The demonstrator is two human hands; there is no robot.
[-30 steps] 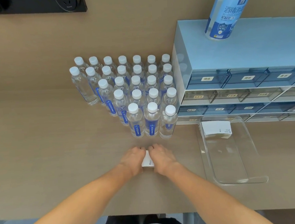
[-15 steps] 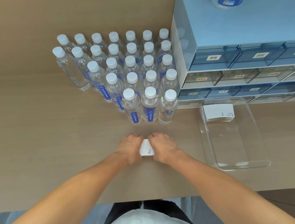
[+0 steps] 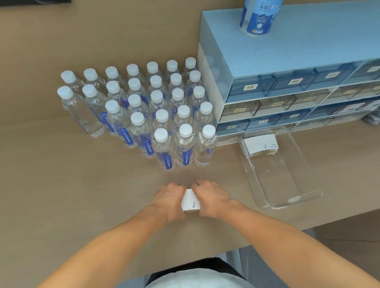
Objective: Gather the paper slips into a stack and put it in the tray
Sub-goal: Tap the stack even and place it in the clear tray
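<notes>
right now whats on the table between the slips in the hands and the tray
Nothing: in the head view, only bare table separates the held stack of slips from the clear tray; the right hand covers part.

Place: I read this as a supply or stock counter, perhaps a hotel or office storeroom.
Surface: a plain wood-look counter [image 3: 40, 189] with a matching back panel.
Stock: I count about 26 identical sealed water bottles [image 3: 141, 111] ranked in tidy rows.
Storage: a blue drawer cabinet [image 3: 293, 85] with small labelled clear drawers, 3 tiers showing.
On top: 1 large blue-labelled bottle [image 3: 262, 6], seemingly disinfectant.
Sorting: a clear tray [image 3: 311, 193] holding printed paper slips [image 3: 260, 144].
</notes>
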